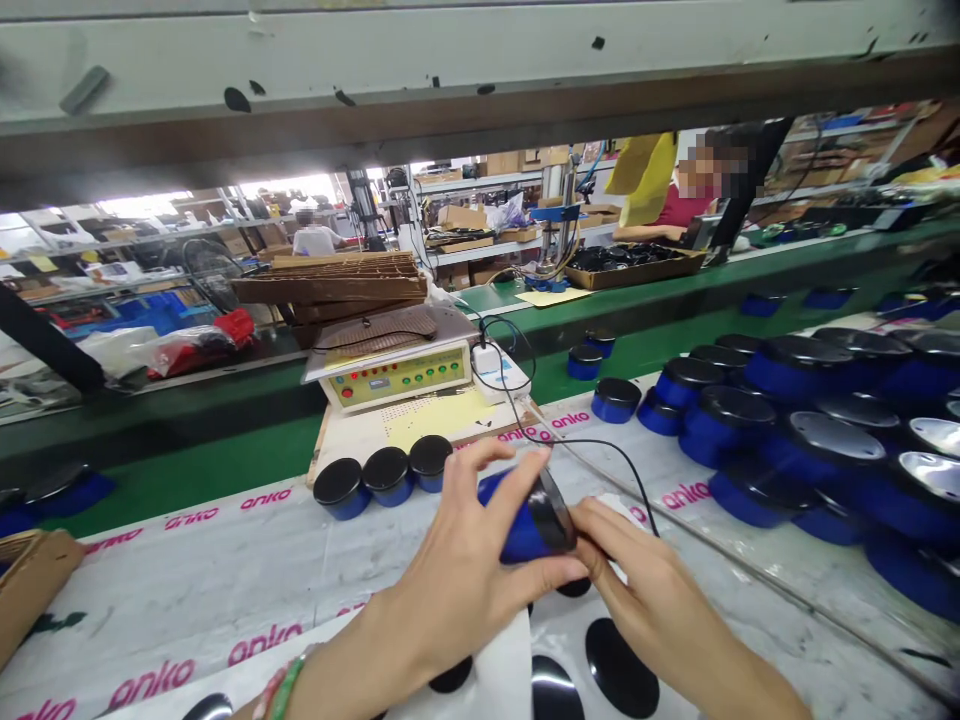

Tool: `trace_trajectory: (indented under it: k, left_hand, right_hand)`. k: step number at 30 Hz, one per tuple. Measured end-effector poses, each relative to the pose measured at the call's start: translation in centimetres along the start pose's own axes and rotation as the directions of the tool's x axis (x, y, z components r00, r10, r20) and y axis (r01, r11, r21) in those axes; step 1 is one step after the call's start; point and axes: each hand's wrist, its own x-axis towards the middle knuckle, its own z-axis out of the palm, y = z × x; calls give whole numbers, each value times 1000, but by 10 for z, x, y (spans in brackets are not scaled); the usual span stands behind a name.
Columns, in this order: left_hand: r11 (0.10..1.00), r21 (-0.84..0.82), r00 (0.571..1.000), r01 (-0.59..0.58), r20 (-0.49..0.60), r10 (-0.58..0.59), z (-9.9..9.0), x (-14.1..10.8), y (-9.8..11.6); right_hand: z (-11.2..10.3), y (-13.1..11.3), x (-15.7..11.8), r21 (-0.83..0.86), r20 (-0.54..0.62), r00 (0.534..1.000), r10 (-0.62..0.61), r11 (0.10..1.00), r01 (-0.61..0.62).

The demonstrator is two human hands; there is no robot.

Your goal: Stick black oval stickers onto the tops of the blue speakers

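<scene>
Tilted on its side, a round blue case with a black top is gripped in my left hand, thumb and fingers around its body. The fingers of my right hand are pressed together at the lower edge of the black top; whether a small piece is between them is hidden. Beneath both hands lies a white sheet bearing glossy black ovals. Just beyond my left hand, three similar blue cases stand in a row with their black tops upward.
Many blue cases crowd the right side. A control box with lit buttons sits ahead, its black cable trailing toward my right hand. A cardboard box is at left. Overhead runs a beam. Another person sits beyond the green conveyor.
</scene>
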Motion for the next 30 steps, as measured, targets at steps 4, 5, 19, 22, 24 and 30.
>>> trace_trajectory:
  k: [4,5,19,22,24,30]
  left_hand:
    - [848,317,879,-425,-79,471,2,1,10]
    - [801,340,832,-492,-88,548,3,2,12]
    - [821,304,855,-484,-38,518,1,9,21]
    - [861,267,894,-433,4,449,4,7,19]
    - [900,270,940,-342,112,323,7,8,17]
    - [963,268,968,-13,246,-56,16,31,-34]
  right_hand:
    - [12,11,-15,-24,-167,984,-61,998,58]
    - [13,12,-18,-42,-199,977,-82,996,75]
    - [11,13,-25,-204,-326,930,-171,973,107]
    - [8,15,-26,-198,-306,935,-182,972,124]
    - [5,18,-27,-211,-232,951,-205,965,157]
    - [-26,34,-35,-499,-181,940,-290,850,167]
